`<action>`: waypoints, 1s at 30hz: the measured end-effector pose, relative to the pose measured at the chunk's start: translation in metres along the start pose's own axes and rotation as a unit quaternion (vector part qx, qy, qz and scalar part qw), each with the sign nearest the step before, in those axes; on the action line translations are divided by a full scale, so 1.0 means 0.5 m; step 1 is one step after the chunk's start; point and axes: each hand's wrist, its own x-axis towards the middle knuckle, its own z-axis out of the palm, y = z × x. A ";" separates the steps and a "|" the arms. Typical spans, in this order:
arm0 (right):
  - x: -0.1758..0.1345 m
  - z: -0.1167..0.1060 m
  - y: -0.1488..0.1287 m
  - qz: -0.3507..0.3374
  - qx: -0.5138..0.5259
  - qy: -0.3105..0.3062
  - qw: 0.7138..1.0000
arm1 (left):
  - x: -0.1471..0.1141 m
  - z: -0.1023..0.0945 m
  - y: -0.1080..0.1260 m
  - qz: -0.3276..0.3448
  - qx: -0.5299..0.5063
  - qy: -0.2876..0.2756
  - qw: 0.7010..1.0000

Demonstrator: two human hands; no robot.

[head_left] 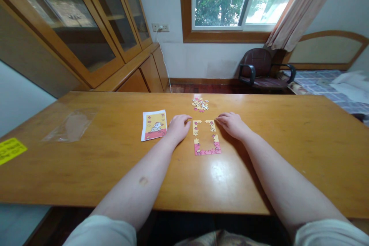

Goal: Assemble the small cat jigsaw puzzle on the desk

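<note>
A partly joined jigsaw puzzle border [208,152] lies on the table in front of me. Its lower part is pink and its upper part yellow, with gaps in the top edge and both sides. My left hand [179,127] rests beside the top left corner pieces [196,122], fingers loosely bent and thumb apart. At the opposite corner, my right hand [231,123] has its fingertips at or close to the top right pieces [211,125], fingers loosely extended. Neither hand visibly holds a piece. Beyond them sits a heap of loose puzzle pieces [200,104].
A picture sheet [155,126] with a white animal lies left of my left hand. Farther left are a clear plastic bag [72,127] and a yellow label [12,150] at the edge of the wooden table [115,184]. An office chair [261,67] stands behind the table.
</note>
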 end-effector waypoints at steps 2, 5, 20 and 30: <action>-0.006 -0.013 0.025 0.030 -0.012 0.002 0.999 | 0.003 -0.004 -0.005 -0.029 -0.029 0.028 0.999; -0.016 -0.035 0.060 0.076 -0.015 -0.008 0.997 | 0.005 -0.010 -0.010 -0.048 -0.051 0.031 0.997; -0.022 -0.039 0.052 0.153 0.076 -0.080 0.982 | -0.033 -0.046 0.060 0.021 0.047 -0.221 0.974; -0.025 -0.045 0.067 0.216 -0.020 -0.081 0.973 | -0.038 -0.060 0.071 0.033 0.068 -0.258 0.963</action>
